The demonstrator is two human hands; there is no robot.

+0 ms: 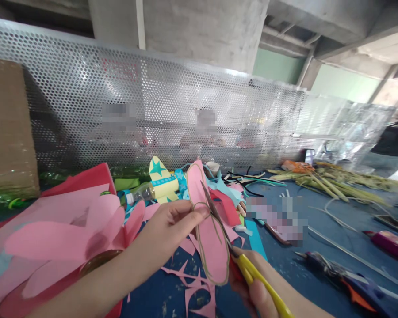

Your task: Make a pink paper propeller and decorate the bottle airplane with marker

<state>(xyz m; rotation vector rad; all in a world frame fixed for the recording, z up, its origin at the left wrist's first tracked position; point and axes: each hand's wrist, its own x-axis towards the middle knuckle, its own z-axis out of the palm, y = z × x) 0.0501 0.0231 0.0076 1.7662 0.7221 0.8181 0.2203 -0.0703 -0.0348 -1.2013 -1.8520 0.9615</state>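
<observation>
My left hand (pixel 182 221) pinches a long pink paper cutout (pixel 212 251) near its middle, between thumb and fingers. A dark cord or line runs along the cutout's edge, and I cannot tell which it is. In my right hand (pixel 252 282) is a pair of scissors (pixel 248 269) with yellow handles, its fingers closed around them. The dark blades point up and away, lying along the cutout's right side. Jagged pink paper scraps (pixel 199 296) lie on the blue table (pixel 166 300) below. Pink paper pieces (pixel 66 221) are piled to the left, partly behind my left forearm.
A plastic bottle (pixel 142 193) with yellow and blue paper lies behind my hands. At right are a phone (pixel 278 221), a glue gun (pixel 345 278), a purple tube (pixel 391 245) and dried leaf strips (pixel 334 176). A perforated metal screen (pixel 172 101) stands behind; people appear beyond it.
</observation>
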